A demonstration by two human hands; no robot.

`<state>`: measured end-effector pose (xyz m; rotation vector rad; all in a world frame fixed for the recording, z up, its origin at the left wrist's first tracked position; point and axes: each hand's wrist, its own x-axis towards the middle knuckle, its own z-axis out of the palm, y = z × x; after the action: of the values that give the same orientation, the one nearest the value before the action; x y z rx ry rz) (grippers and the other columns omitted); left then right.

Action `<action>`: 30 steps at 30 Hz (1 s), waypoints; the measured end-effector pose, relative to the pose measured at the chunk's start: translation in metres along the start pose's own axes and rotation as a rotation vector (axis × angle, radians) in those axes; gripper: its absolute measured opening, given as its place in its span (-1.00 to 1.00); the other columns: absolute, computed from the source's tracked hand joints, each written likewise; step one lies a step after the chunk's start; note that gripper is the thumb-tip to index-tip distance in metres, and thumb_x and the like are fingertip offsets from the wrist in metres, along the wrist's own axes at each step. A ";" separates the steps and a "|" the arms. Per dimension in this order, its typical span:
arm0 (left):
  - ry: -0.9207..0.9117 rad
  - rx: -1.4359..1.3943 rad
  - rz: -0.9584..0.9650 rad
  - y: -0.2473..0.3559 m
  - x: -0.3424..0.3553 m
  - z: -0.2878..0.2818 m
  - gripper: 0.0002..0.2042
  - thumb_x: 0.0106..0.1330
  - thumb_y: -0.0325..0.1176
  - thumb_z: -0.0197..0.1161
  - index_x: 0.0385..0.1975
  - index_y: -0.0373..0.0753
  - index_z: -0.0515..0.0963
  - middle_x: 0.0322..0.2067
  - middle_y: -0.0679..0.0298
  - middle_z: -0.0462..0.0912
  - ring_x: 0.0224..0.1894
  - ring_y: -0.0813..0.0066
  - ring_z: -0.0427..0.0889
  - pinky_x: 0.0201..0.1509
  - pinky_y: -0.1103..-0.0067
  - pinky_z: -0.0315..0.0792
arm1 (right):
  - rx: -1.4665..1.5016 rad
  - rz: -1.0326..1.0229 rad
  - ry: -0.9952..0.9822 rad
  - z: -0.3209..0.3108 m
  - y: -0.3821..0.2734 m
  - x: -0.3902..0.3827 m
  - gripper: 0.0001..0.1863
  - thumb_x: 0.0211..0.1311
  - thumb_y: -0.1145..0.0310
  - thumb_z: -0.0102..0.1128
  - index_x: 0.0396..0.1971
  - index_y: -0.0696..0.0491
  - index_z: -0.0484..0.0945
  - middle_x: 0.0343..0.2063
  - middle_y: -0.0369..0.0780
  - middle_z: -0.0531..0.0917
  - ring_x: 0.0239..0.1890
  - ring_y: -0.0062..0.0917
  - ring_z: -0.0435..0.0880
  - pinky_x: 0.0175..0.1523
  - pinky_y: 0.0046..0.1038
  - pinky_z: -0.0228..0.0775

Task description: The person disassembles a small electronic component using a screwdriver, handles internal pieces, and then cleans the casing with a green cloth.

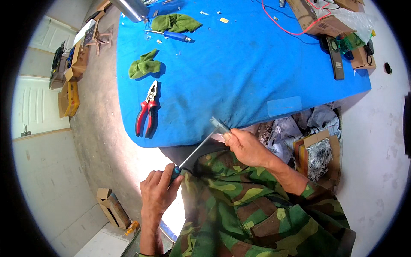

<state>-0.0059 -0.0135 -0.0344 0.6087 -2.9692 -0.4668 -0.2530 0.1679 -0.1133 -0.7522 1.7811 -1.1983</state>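
Left hand (157, 188) wrapped round screwdriver (195, 152) handle, shaft angled up-right to small grey metal part (219, 125) at near edge of bench (257, 73). Right hand (245, 147) pinches that part w/ fingertips, just off bench's near edge, above lap in camo jacket (257, 214). On blue bench cover: red-handled pliers (147, 109) near left-front corner, green rag (144, 66) behind them, 2nd green rag (174, 22) & blue-handled screwdriver (171, 35) toward far edge. Cardboard boxes (317, 19), red wire (291, 30) at far right corner.

Matt blue cloth (239, 64), glossy metal screwdriver shaft (198, 149)
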 end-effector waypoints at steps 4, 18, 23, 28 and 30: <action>-0.026 -0.197 -0.015 -0.009 0.004 0.002 -0.68 0.32 -0.25 0.49 -0.02 -0.22 0.65 -0.54 0.24 0.63 -0.56 0.36 0.58 -0.47 0.40 0.44 | -0.065 -0.025 0.012 0.000 -0.001 -0.001 -0.59 0.59 0.17 0.00 -0.33 0.25 0.49 -0.46 0.17 0.57 -0.34 0.17 0.56 -0.21 -0.07 0.40; -0.274 -0.670 -0.411 -0.003 0.005 -0.010 -0.72 0.38 -0.28 0.41 -0.08 -0.36 0.70 -0.52 0.17 0.70 -0.54 0.48 0.63 -0.41 0.49 0.50 | -0.120 -0.012 0.018 -0.001 -0.005 -0.002 -0.61 0.57 0.17 0.05 -0.31 0.25 0.49 -0.45 0.18 0.57 -0.34 0.17 0.56 -0.22 -0.07 0.40; -0.105 -0.342 -0.230 0.010 0.005 -0.020 -0.71 0.32 -0.27 0.45 -0.06 -0.30 0.69 -0.47 0.15 0.73 -0.50 0.35 0.70 -0.40 0.44 0.54 | -0.024 0.038 -0.016 -0.003 -0.005 -0.001 -0.57 0.59 0.13 0.00 -0.31 0.24 0.53 -0.46 0.09 0.60 -0.37 -0.04 0.58 -0.16 -0.14 0.43; -0.020 -0.261 -0.199 0.021 0.002 -0.022 -0.71 0.25 -0.29 0.47 -0.06 -0.21 0.70 -0.49 0.16 0.71 -0.49 0.29 0.70 -0.38 0.41 0.56 | 0.069 0.012 -0.051 -0.002 0.007 0.002 -0.53 0.67 0.08 -0.07 -0.34 0.16 0.52 -0.54 -0.33 0.49 -0.47 -0.63 0.41 -0.31 -0.45 0.35; -0.013 -0.218 -0.198 0.025 0.000 -0.023 -0.70 0.22 -0.32 0.46 -0.06 -0.20 0.70 -0.51 0.19 0.69 -0.49 0.29 0.67 -0.39 0.40 0.55 | 0.086 0.040 -0.073 -0.003 0.007 0.002 -0.53 0.67 0.08 -0.07 -0.34 0.16 0.52 -0.55 -0.33 0.48 -0.47 -0.64 0.40 -0.31 -0.46 0.34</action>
<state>-0.0123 0.0022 -0.0046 0.8792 -2.8275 -0.7991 -0.2572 0.1698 -0.1199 -0.6988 1.6672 -1.1979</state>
